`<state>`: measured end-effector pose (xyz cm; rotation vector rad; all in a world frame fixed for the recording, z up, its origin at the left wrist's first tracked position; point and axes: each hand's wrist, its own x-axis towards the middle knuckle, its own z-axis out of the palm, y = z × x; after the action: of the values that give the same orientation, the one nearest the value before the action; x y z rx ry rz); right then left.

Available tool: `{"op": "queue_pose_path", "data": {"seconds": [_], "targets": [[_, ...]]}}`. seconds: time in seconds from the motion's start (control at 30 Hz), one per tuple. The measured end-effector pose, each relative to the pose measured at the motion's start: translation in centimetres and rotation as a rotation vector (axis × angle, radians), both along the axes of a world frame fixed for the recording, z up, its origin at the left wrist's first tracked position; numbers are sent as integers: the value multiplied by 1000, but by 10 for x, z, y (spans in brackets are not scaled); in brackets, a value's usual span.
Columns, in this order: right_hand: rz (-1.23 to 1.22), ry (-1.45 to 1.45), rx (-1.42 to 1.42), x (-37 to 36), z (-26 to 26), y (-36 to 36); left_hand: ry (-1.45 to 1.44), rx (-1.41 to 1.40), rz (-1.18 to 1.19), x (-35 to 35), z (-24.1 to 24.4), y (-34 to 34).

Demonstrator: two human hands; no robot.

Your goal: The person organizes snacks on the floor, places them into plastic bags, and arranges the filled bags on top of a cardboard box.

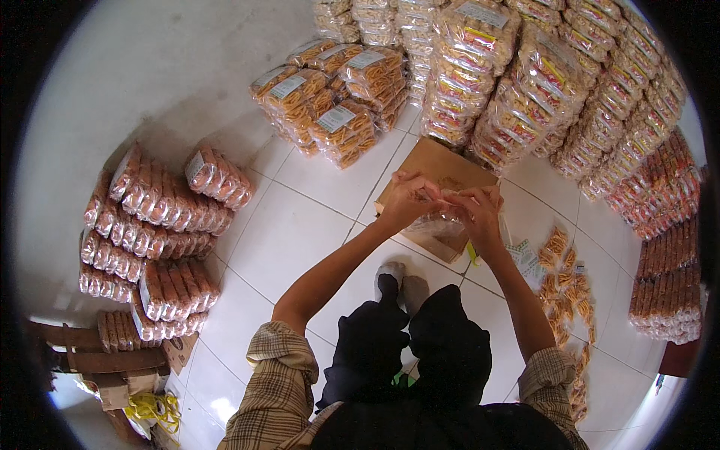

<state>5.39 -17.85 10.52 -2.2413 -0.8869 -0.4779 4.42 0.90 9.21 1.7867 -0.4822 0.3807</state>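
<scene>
My left hand (412, 197) and my right hand (477, 211) meet above a cardboard box (419, 163) on the tiled floor. The fingers of both pinch the gathered edge of a clear plastic bag (430, 224), which hangs down over the cardboard. What the bag contains is hard to tell. Just right of the box, near my right forearm, lie printed paper labels (526, 260) and a row of small clear packets of orange-brown snack sticks (564, 287). A yellow-green strip (472, 254) shows at the lower right corner of the box.
Bundled snack-stick packs (337, 121) are stacked beyond the box, beside tall columns of bagged snacks (461, 84). Reddish-brown packs (163, 197) stand piled at left, darker ones (666, 281) at far right. Yellow strapping (154, 413) lies lower left. My feet (402, 281) are near the box.
</scene>
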Motion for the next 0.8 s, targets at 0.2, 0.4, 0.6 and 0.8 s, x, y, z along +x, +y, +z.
{"op": "queue_pose_path", "data": {"seconds": [0.2,0.4,0.6,0.8], "targets": [[20,-104,8,-6,-10,-2,-590,684,281,-17,25,2],[-107,-477,-132,-13,-12,-3,-618,860,381,-35,16,1],[-43,-572,-153,-10,-13,-11,-647,913,335,-36,14,2],[59,-567,-179,-6,-7,-17,-565,792,337,-37,12,0]]}}
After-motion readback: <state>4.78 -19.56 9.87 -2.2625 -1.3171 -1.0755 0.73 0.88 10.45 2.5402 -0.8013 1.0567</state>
